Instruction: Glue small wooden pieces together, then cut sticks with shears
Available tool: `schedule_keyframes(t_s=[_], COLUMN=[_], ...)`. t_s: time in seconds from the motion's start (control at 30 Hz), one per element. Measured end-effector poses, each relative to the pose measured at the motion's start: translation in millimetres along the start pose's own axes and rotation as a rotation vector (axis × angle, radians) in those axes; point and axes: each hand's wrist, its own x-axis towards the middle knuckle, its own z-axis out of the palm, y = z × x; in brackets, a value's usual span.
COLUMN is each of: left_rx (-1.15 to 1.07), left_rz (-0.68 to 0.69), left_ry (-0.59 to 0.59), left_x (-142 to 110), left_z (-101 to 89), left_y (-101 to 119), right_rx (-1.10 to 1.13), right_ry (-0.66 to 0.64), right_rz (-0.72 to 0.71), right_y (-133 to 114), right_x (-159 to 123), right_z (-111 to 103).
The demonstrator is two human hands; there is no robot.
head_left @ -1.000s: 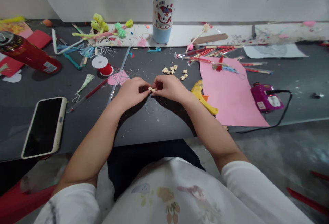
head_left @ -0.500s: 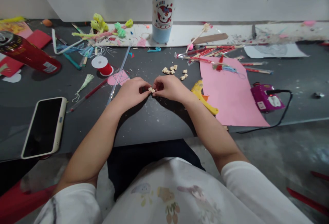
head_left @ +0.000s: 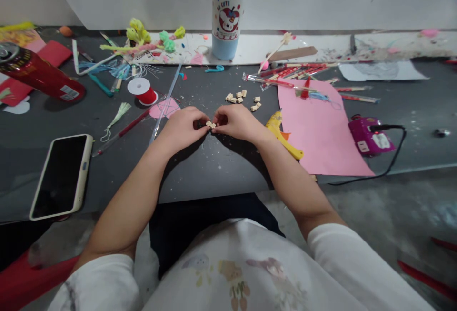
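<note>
Between my fingertips, just above or on the dark table, is a small pale wooden piece (head_left: 210, 125) with a bumpy outline. My left hand (head_left: 185, 125) pinches its left side with thumb and forefinger. From the other side my right hand (head_left: 233, 121) grips it the same way, fingers curled. Behind my right hand lie several similar small wooden pieces (head_left: 239, 96) in a loose group. A yellow cutter-like tool (head_left: 282, 135) rests beside my right wrist, on the edge of a pink sheet (head_left: 321, 135).
A tall bottle (head_left: 228, 20) stands at the back. Leftward are a red thread spool (head_left: 144, 93), a phone (head_left: 62, 176) and a red can (head_left: 41, 73). To the right sit a purple box (head_left: 371, 135) with a black cable and several wrapped sticks (head_left: 296, 70).
</note>
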Motion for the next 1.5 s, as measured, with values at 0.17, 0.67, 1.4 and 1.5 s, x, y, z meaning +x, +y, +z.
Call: schedule_keyframes(t_s=[0.17,0.67,1.4,1.5], left_rx=[0.008,-0.023,-0.051,-0.07], left_rz=[0.001,0.001,-0.002,0.002], left_ry=[-0.003,0.004,0.042,0.071], left_x=[0.7,0.0,-0.6,-0.8], left_z=[0.0,-0.8,-2.6,-2.5], left_y=[-0.1,0.1,-1.6,-1.5], right_rx=[0.0,0.015,0.061,0.073], right_ry=[0.004,0.021,0.054,0.072], right_rz=[0.001,-0.015,-0.061,-0.076], right_y=[0.1,-2.2,0.1,0.1], right_x=[0.5,-0.7,-0.5,-0.4], right_z=[0.1,-0.9,-0.5,-1.3])
